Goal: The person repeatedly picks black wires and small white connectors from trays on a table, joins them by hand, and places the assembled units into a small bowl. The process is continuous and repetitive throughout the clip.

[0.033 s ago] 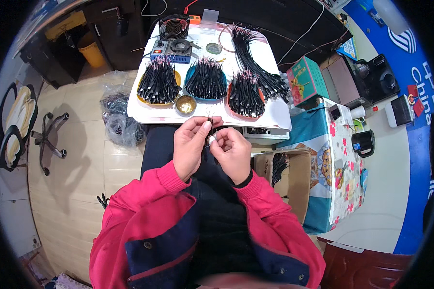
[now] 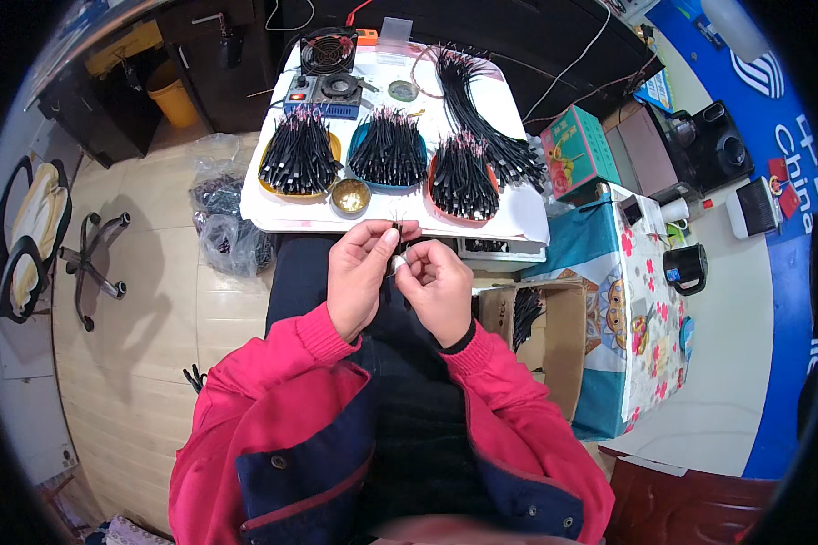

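My left hand (image 2: 362,272) is closed in a pinch on a short black cable (image 2: 398,238). Fine bare wire ends stick up above its thumb and forefinger. Just to the right, my right hand (image 2: 436,289) is pinched too, its thumb and forefinger meeting at the same cable. Something small and white shows at its thumb tip; I cannot tell what it is. Beyond both hands, at the table's near edge, sits a small round tin (image 2: 350,196) with yellowish contents. Bundles of black cables fill a yellow bowl (image 2: 339,145), a blue bowl (image 2: 355,136) and a red bowl (image 2: 434,205).
The white table (image 2: 264,214) carries a small fan (image 2: 328,54), a blue-grey device (image 2: 323,98) and a long cable bundle (image 2: 477,104). An open cardboard box (image 2: 563,341) stands low on the right, by a cloth-covered table (image 2: 641,272). Plastic bags (image 2: 225,238) lie left.
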